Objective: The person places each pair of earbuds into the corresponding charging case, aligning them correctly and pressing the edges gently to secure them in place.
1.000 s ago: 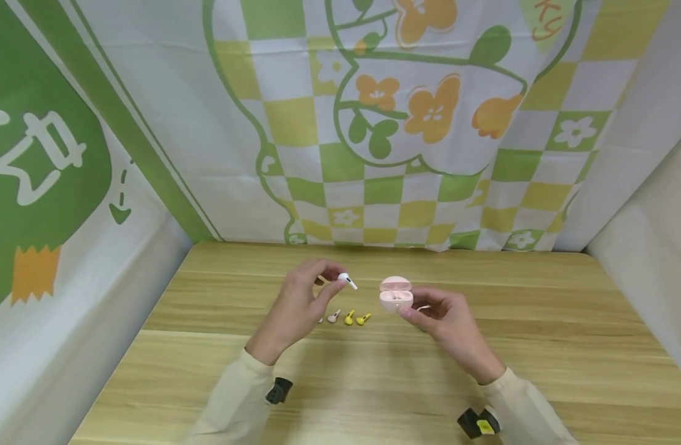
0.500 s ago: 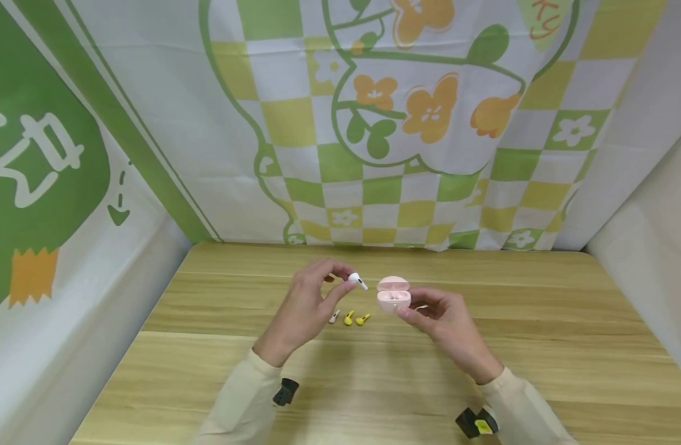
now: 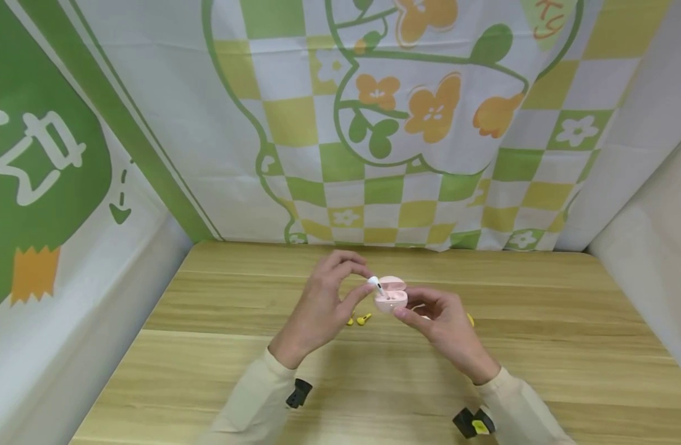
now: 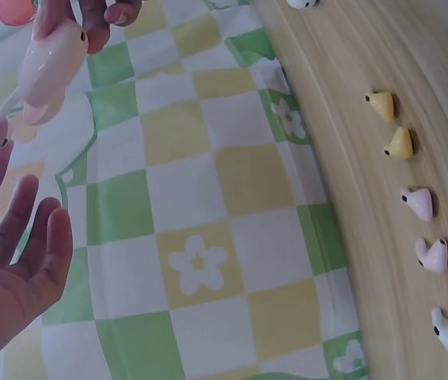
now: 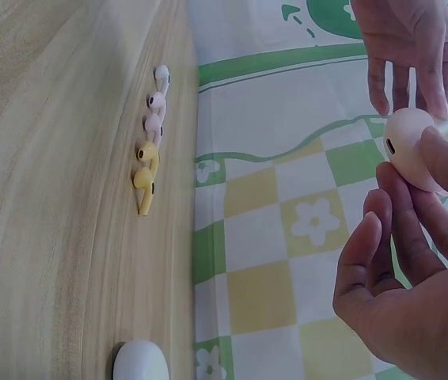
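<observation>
Thumb and fingertips of my left hand (image 3: 321, 303) pinch a white earbud (image 3: 376, 285), its stem angled down into an opened pink earbud case (image 3: 391, 304). My right hand (image 3: 448, 324) grips that case from the right side, raised above the table with its lid tipped back. The case's rounded pink back (image 5: 411, 146) fills the space between the right thumb and fingers in the right wrist view. In the left wrist view the white stem meets the case (image 4: 50, 67) at its lower left. The earbud's tip inside the case is hidden.
On the wooden table (image 3: 541, 346) several earbuds lie in a row: yellow (image 4: 399, 144), pink (image 4: 419, 203) and white (image 4: 447, 331). A smooth white rounded object (image 5: 141, 362) rests nearer the right hand. Something yellow (image 3: 471, 319) peeks out behind that hand. A printed curtain (image 3: 382, 191) hangs behind.
My left hand has moved right with the white earbud, from a gap beside the case to its opening. The right hand and case have shifted slightly left.
</observation>
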The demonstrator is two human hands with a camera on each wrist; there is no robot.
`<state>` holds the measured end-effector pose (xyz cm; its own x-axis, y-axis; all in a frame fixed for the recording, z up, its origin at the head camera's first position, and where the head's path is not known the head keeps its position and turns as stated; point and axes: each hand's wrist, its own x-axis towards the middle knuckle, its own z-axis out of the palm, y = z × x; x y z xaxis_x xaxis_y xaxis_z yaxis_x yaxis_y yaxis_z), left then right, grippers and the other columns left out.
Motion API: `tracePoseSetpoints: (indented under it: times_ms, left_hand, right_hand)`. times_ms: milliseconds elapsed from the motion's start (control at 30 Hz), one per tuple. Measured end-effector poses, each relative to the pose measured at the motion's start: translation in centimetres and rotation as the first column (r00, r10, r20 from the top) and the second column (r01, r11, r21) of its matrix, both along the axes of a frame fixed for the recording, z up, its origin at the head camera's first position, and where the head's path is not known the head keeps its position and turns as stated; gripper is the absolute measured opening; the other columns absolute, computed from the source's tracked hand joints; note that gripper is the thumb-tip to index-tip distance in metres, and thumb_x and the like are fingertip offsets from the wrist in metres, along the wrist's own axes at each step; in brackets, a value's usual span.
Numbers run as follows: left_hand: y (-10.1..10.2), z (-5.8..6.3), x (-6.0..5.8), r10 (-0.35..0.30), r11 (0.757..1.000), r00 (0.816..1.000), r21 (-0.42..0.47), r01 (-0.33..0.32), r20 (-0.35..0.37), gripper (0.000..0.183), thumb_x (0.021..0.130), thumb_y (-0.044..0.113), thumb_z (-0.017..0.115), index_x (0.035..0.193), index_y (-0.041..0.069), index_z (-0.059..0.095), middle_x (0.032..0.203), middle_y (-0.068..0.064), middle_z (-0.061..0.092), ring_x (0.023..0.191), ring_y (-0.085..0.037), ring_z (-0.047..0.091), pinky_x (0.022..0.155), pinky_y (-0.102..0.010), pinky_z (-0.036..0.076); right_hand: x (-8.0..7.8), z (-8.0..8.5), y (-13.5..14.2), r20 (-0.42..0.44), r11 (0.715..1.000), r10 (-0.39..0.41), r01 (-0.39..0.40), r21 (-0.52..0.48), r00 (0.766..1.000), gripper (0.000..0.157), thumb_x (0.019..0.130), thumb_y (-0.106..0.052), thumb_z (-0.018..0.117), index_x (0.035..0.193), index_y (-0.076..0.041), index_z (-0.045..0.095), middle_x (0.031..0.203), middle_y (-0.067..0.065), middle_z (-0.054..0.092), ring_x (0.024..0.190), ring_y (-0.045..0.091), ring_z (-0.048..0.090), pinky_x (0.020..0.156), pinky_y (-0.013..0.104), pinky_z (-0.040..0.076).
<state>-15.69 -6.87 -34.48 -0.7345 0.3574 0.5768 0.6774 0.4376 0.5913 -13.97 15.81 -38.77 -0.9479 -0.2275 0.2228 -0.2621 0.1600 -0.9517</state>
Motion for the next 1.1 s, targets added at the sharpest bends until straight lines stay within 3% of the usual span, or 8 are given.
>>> tracePoseSetpoints:
  times_ms: [533, 1100]
  left_hand:
    - [0.65, 0.26, 0.32, 0.008, 0.998, 1.000, -0.069, -0.008, -0.001, 0.012, 0.090, 0.014, 0.079, 0.098, 0.007, 0.073, 0.122, -0.009, 0.062, 0.118, -0.027, 0.054, 0.099, -0.046, 0.046]
    - [0.56, 0.21, 0.50, 0.018, 0.997, 1.000, -0.081, -0.019, -0.009, 0.004, 0.091, 0.012, 0.078, 0.092, 0.009, 0.075, 0.123, -0.009, 0.061, 0.119, -0.027, 0.054, 0.096, -0.045, 0.047]
  right_hand:
    - [-0.07, 0.32, -0.20, -0.021, 1.000, -0.014, 0.015, 0.022, 1.000, 0.025, 0.090, -0.007, 0.077, 0.115, -0.003, 0.074, 0.105, 0.009, 0.072, 0.093, 0.022, 0.068, 0.079, 0.031, 0.057]
    - [-0.03, 0.39, -0.05, -0.018, 1.000, -0.019, 0.020, 0.023, 1.000, 0.024, 0.092, -0.006, 0.075, 0.116, -0.003, 0.073, 0.107, 0.009, 0.071, 0.093, 0.022, 0.066, 0.079, 0.032, 0.057]
